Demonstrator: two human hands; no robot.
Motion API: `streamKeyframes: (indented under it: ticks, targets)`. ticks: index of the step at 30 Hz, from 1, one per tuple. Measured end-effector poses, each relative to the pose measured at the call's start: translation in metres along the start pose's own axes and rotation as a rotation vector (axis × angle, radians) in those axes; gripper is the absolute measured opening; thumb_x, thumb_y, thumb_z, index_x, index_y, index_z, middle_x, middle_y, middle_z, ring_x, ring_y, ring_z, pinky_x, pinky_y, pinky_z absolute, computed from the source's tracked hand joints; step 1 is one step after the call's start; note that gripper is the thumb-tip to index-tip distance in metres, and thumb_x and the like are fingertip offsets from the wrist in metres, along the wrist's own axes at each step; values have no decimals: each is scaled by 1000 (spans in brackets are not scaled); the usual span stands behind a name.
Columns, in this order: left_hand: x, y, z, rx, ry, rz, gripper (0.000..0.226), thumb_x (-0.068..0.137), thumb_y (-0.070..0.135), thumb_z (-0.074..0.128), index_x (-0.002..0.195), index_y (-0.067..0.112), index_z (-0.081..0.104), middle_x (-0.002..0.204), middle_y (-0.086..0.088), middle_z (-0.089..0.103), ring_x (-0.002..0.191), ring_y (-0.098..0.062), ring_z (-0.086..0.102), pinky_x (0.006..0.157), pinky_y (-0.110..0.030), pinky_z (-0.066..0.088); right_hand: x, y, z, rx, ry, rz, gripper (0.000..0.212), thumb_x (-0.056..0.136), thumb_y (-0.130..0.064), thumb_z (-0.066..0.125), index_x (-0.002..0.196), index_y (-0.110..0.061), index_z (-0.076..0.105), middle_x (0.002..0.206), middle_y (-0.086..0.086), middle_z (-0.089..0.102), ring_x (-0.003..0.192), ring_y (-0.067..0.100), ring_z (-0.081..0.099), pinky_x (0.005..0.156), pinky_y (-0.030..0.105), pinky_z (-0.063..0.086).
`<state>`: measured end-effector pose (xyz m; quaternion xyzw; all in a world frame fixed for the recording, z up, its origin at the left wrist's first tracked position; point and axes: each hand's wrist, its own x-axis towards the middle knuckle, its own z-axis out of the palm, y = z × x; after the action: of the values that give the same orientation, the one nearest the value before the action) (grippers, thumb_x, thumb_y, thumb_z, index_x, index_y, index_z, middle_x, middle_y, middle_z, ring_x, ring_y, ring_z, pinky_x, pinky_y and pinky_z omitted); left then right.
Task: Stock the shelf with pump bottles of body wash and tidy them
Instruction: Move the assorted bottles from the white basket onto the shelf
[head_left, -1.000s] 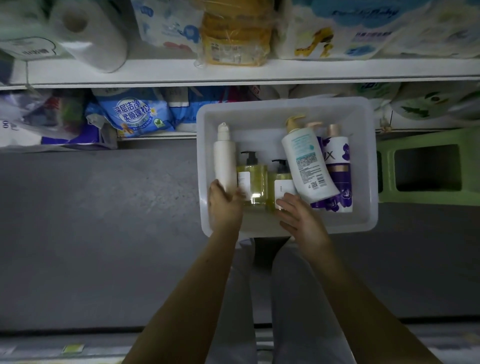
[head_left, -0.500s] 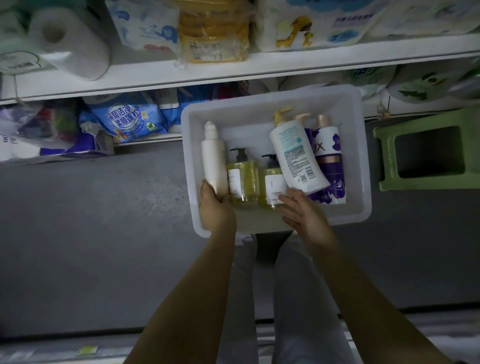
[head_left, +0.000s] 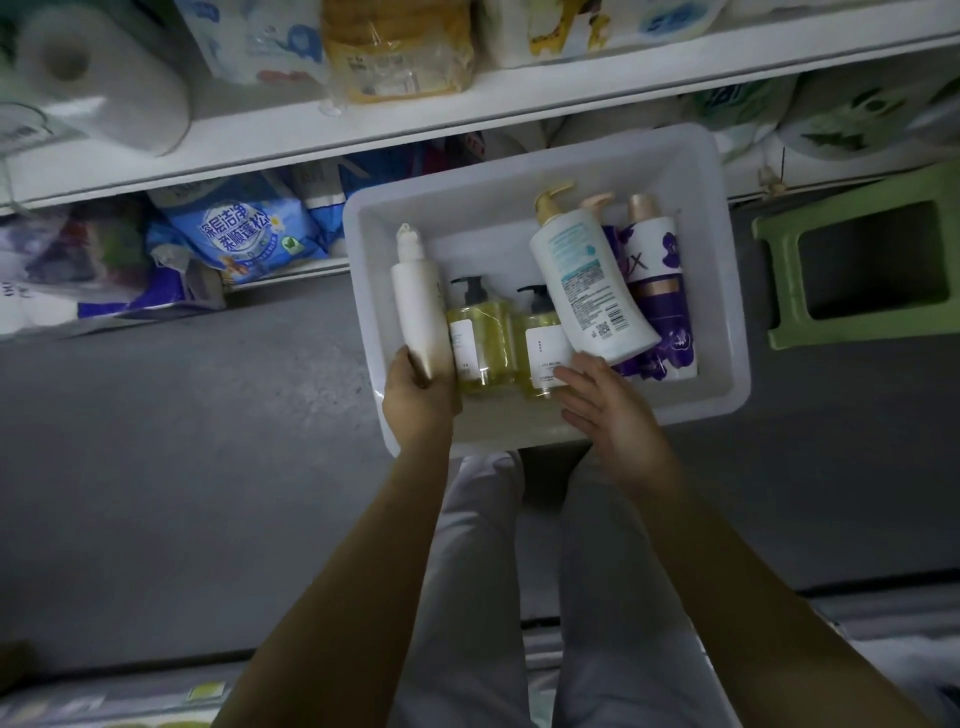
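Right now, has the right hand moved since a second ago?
No. The right hand keeps its fingertips at the label of the right yellow bottle, inside the near wall of the bin.

The bin (head_left: 719, 322) is sitting directly ahead of both hands, below the shelf (head_left: 363, 130) edge. The left hand (head_left: 421, 397) is gripping the tall bottle (head_left: 418, 301) at the bin's left wall. A short pump bottle (head_left: 480, 338) and its twin (head_left: 543, 345) are lying between the hands. Ahead of the right hand (head_left: 608, 410), the large pump bottle (head_left: 582, 280) is leaning over the paired bottles (head_left: 657, 283) to its right. The stool (head_left: 857, 332) is standing well right of that hand.
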<state>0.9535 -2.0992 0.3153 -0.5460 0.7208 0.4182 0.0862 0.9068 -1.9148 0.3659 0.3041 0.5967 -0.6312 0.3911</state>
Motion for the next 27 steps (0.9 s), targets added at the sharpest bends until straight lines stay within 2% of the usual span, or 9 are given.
streamKeyframes:
  ticks: [4, 6, 8, 13, 16, 20, 23, 26, 27]
  targets:
    - [-1, -4, 0, -31, -105, 20, 43, 90, 11, 63, 127, 21, 44, 107, -4, 57, 82, -13, 56, 50, -13, 50, 0, -3, 4, -36, -9, -1, 47, 100, -40, 46, 140, -15, 49, 129, -2, 65, 118, 18, 61, 101, 35, 47]
    - [-3, -3, 1, -34, -132, 22, 53, 86, 12, 68, 128, 23, 39, 110, -3, 57, 86, -17, 60, 66, -36, 61, 0, -4, 6, -59, -18, 1, 49, 100, -41, 47, 141, -16, 48, 128, -3, 65, 116, 16, 62, 100, 34, 48]
    - [-5, -4, 2, 40, -118, 48, 63, 82, 12, 72, 131, 24, 35, 116, -3, 56, 99, -24, 60, 81, -48, 58, 0, -4, 6, -82, -31, 3, 49, 100, -42, 47, 142, -17, 48, 129, -4, 65, 116, 15, 62, 100, 34, 48]
    - [0, 0, 1, 85, -122, 4, 82, 84, 10, 70, 149, 21, 22, 130, -7, 52, 117, -29, 53, 94, -51, 53, 0, -2, 3, -77, -32, 8, 48, 100, -42, 45, 141, -17, 49, 128, -5, 65, 114, 14, 62, 96, 32, 48]
    - [2, 10, -2, 75, -119, -60, 84, 83, 10, 72, 152, 22, 25, 133, -6, 52, 119, -28, 52, 98, -47, 51, 1, 1, 2, -56, -28, 15, 47, 100, -42, 44, 140, -16, 49, 128, -3, 65, 116, 16, 61, 100, 36, 47]
    - [0, 23, -16, 14, -125, -114, 65, 85, 5, 64, 144, 18, 40, 124, -1, 56, 115, -24, 53, 96, -35, 49, 4, 3, 2, -27, -36, 29, 44, 100, -42, 47, 137, -18, 52, 123, -6, 67, 115, 16, 62, 96, 33, 47]
    - [-6, 33, -33, -36, -164, -104, 27, 85, 4, 65, 102, 22, 54, 94, 6, 56, 101, -24, 57, 81, -33, 52, 6, 1, 6, -11, -50, 48, 42, 100, -39, 48, 135, -18, 53, 124, -4, 66, 115, 17, 62, 100, 34, 46]
    - [-7, 44, -50, -73, -224, -128, 32, 83, 1, 63, 110, 17, 61, 100, 0, 61, 99, -26, 60, 89, -40, 54, 9, -1, 15, -50, -103, 70, 44, 100, -39, 48, 138, -16, 50, 125, -2, 63, 119, 19, 59, 101, 33, 44]
    - [-7, 47, -58, -128, -253, -168, 29, 83, -4, 62, 105, 16, 62, 99, -2, 62, 98, -27, 60, 90, -43, 54, 9, -1, 19, -77, -128, 83, 47, 100, -41, 47, 140, -16, 48, 126, 0, 61, 120, 20, 58, 102, 33, 44]
